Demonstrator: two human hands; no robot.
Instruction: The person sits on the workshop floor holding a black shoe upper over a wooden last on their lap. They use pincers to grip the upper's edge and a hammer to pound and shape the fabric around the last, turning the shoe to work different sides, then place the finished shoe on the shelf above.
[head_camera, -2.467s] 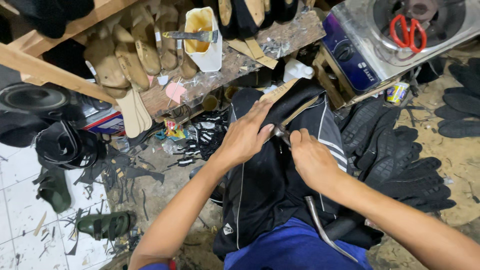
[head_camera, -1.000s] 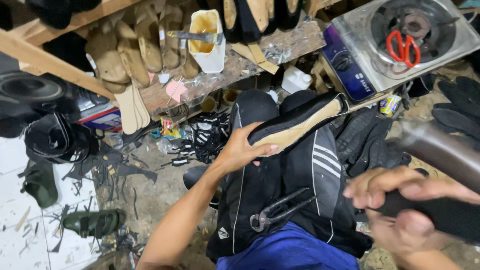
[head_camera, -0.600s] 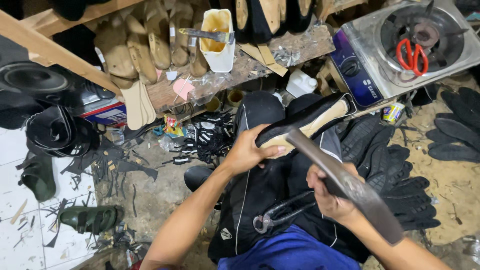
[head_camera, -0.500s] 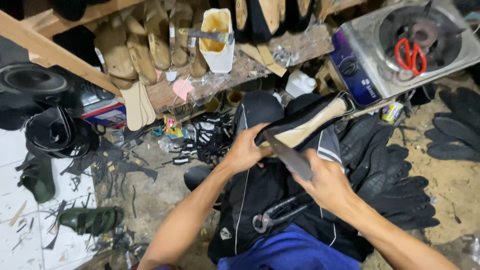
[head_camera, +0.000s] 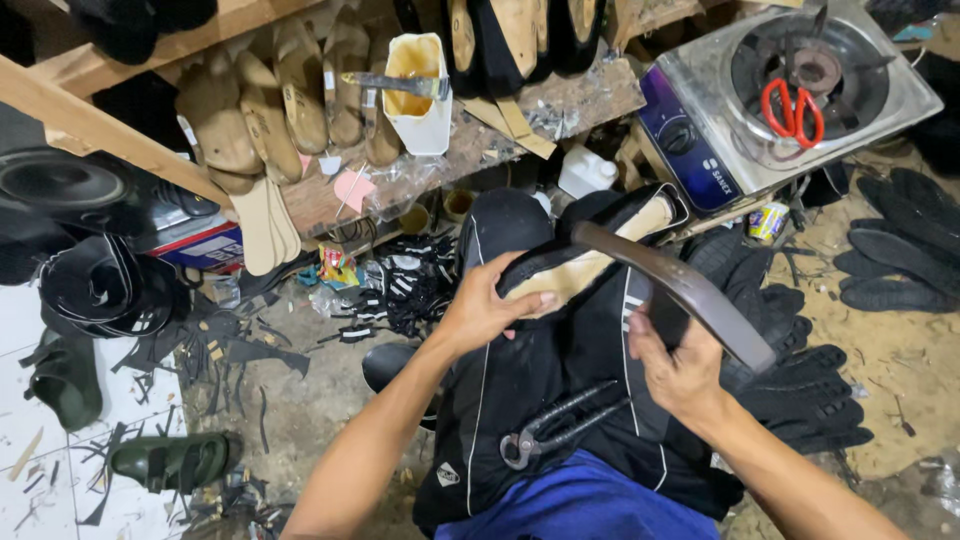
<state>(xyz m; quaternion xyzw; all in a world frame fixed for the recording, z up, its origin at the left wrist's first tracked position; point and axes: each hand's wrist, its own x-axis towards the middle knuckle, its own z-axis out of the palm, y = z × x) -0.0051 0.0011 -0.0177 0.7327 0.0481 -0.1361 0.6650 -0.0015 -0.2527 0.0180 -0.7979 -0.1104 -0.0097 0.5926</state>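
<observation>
At the centre of the frame we see the left hand (head_camera: 487, 305) closed around the heel end of a shoe (head_camera: 590, 250), fingers wrapped over the black upper and thumb along the pale sole side. The shoe rests sole-up on the knee, its toe pointing toward the upper right of the frame.

Just right of centre, the right hand (head_camera: 680, 365) is closed around the lower end of a long dark metal bar (head_camera: 680, 285). The bar runs from the hand up and left, and its far end meets the shoe near the middle of the sole edge. We cannot tell how firmly it presses there.

Below the hands, at lower centre, a pair of pincers (head_camera: 560, 425) lies on the black cloth (head_camera: 520, 400) covering the lap, touching neither hand.

In the upper right of the frame a gas stove (head_camera: 700, 120) stands with red-handled scissors (head_camera: 792, 108) lying on its burner. At upper centre a wooden shelf (head_camera: 500, 140) bears a white cut-open jug (head_camera: 420, 95) and a row of tan shoe forms (head_camera: 290, 90). At right, black soles (head_camera: 900, 250) lie on the ground. At lower left, a green sandal (head_camera: 170, 462) lies among dark scraps.
</observation>
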